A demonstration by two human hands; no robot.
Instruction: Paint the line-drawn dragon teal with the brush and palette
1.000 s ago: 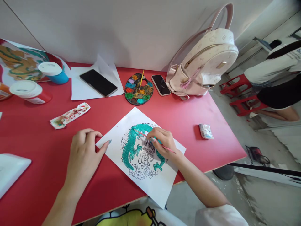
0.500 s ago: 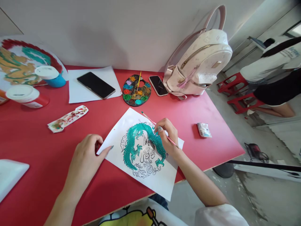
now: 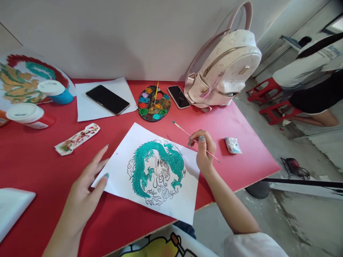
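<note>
A white sheet (image 3: 125,157) with a dragon drawing, its body painted teal (image 3: 157,171), lies on the red table (image 3: 40,157). My left hand (image 3: 85,187) rests flat on the table with fingers stretched out, its fingertips on the sheet's left corner. My right hand (image 3: 204,148) is lifted off the sheet's right edge and pinches a thin pink paintbrush (image 3: 184,132), bristles pointing up-left toward a round paint palette (image 3: 154,103) that holds a yellow brush.
Behind lie a black phone (image 3: 107,99) on white paper, a second phone (image 3: 178,96) and a pale backpack (image 3: 227,67). Two paint jars (image 3: 28,115) and a painted picture stand far left. A paint-stained strip (image 3: 77,138) and a small packet (image 3: 233,145) lie nearby. Another person sits at right.
My right hand lifted the brush off the dragon and moved right and up. My left hand opened from curled to flat, and the sheet turned slightly.
</note>
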